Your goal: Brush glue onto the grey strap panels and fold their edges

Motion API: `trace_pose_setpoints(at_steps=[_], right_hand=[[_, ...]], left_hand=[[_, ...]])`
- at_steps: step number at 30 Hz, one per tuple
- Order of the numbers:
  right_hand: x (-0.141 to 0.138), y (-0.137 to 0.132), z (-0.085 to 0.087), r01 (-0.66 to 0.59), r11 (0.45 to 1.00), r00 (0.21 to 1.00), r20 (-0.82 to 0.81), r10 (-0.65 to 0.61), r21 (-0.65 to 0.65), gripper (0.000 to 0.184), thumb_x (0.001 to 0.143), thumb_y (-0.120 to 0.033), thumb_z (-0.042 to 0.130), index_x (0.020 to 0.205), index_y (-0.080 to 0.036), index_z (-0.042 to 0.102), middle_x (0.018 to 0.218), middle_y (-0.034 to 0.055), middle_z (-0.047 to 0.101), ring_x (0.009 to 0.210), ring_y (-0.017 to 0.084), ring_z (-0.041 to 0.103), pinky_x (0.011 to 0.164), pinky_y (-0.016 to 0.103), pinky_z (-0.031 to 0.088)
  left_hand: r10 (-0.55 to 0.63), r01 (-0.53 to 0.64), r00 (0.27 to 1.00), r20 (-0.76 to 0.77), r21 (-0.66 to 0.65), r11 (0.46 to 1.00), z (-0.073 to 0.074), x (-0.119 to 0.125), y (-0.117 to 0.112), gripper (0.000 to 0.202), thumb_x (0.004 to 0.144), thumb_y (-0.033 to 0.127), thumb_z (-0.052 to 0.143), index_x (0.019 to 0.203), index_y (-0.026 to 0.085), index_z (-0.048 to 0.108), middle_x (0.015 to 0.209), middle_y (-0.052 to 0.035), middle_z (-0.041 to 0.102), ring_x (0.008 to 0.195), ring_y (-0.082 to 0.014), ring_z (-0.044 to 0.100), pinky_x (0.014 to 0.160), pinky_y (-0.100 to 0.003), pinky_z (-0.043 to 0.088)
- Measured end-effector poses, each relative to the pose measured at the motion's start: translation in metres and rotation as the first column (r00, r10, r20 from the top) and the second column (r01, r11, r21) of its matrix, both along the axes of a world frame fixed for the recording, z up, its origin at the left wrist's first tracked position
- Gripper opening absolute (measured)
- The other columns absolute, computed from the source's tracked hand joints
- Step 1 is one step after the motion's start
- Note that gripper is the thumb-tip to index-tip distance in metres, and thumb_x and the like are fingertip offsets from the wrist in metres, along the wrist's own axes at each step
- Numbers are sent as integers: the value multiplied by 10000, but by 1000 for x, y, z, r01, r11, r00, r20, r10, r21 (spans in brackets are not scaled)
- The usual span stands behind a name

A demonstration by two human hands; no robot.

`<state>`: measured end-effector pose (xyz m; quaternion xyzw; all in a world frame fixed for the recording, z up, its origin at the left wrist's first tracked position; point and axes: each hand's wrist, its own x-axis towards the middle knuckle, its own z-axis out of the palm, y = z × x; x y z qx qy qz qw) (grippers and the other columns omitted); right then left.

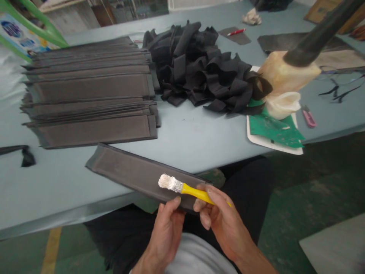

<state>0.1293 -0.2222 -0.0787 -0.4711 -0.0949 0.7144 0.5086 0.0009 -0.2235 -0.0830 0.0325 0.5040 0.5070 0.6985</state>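
A long grey fabric strip (134, 173) lies slanted over the table's near edge. My left hand (167, 228) pinches its near end from below, fingers closed on the cloth. My right hand (219, 217) grips a yellow-handled brush (185, 188), whose white bristles rest on the strip close to my left fingertips.
A stack of grey strips (88, 91) sits at the left on the pale blue table (196, 140). A heap of black fabric loops (205, 64) lies behind. At the right stand a cream glue container (285, 87), a green-and-white board (273, 133), a pink cutter (308, 116) and a red pen (236, 32).
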Motion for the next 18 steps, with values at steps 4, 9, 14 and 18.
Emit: trace_pose_setpoints(at_steps=[4,9,14,18], right_hand=[[-1,-2,-1,-57,996,998,-4,57,65,407,864,-533,750,1031,-163,765,718,68,731,450,102,513,425,209,387],[-4,7,7,-148,982,974,191,124,114,458,875,-568,754,1058,-148,772,592,21,637,456,75,405,446,205,307],[-17,18,17,-253,964,922,320,217,76,523,858,-604,763,1094,-137,763,600,7,605,466,58,333,456,215,216],[-20,20,12,-277,957,903,362,230,81,533,859,-602,755,1117,-136,757,627,14,615,468,69,333,449,226,214]], left_hand=[[59,-58,996,73,-10,998,0,-5,3,375,699,416,845,981,178,782,1141,-82,783,1175,-320,670,1052,-423,521],[153,-153,988,-4,-45,987,-1,-11,6,496,672,491,894,1036,174,782,1123,-70,792,1078,-282,708,949,-375,572],[195,-195,979,-65,12,981,-1,-14,4,425,629,409,960,946,198,771,1006,-17,797,956,-191,716,908,-291,562],[196,-196,981,5,33,980,3,-16,3,392,658,409,940,945,217,755,1054,-18,788,1085,-222,697,1028,-341,522]])
